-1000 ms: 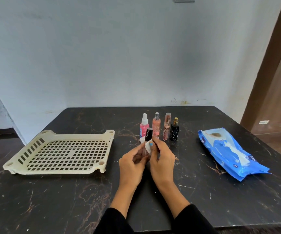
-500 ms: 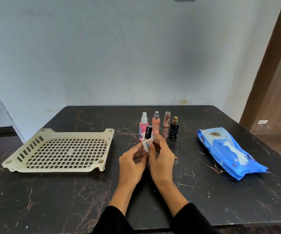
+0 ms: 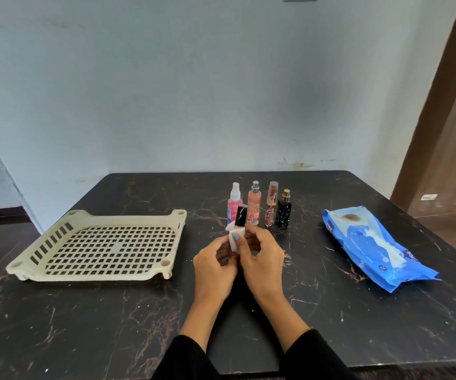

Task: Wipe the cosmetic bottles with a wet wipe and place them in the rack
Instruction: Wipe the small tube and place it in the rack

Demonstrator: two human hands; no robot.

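Between my two hands, at the table's middle, I hold a small bottle with a black cap [image 3: 241, 216], upright. My left hand [image 3: 215, 263] grips its lower part. My right hand [image 3: 262, 256] presses a white wet wipe [image 3: 233, 241] against its body, which the wipe and my fingers mostly hide. Behind them several bottles stand in a row: a pink spray bottle [image 3: 234, 201], a peach bottle [image 3: 254, 204], a slim rose-gold bottle [image 3: 271, 202] and a small black bottle with a gold cap [image 3: 284, 208]. The cream perforated rack [image 3: 43, 242] lies to the left with nothing in it.
A blue pack of wet wipes [image 3: 372, 242] lies on the right of the dark marble table [image 3: 84, 325], a wipe sticking out of its opening. A pale wall stands behind the table. A brown door frame [image 3: 440, 105] is at the far right.
My hands stay in nearly the same place. My right thumb and the wipe have shifted slightly on the bottle's body.
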